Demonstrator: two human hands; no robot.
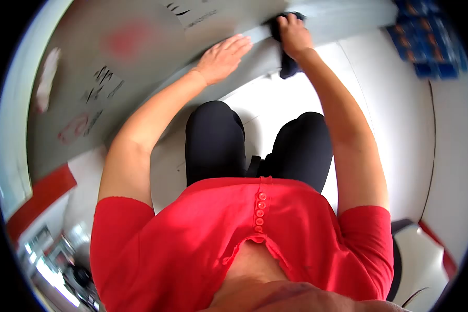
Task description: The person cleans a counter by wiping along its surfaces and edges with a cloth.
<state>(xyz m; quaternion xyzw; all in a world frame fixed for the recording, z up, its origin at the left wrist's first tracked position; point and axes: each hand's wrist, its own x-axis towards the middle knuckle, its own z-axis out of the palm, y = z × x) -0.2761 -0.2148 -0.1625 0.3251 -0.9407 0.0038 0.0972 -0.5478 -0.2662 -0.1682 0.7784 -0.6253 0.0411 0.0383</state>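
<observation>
My left hand (pixel 222 60) lies flat with its fingers stretched out, at the edge of a grey panel (pixel 156 65) that carries black lettering and red marks. It holds nothing. Further right, my right hand (pixel 295 37) is closed over a dark cloth (pixel 287 66), pressed against the same long surface. Part of the cloth hangs below my fingers. What lies under the cloth is hidden.
My knees in black trousers (pixel 213 140) are below the panel edge, over a white tiled floor (pixel 348 83). Blue printed packs (pixel 426 41) are at the upper right. A white chair-like object (pixel 418 260) stands behind me at the right.
</observation>
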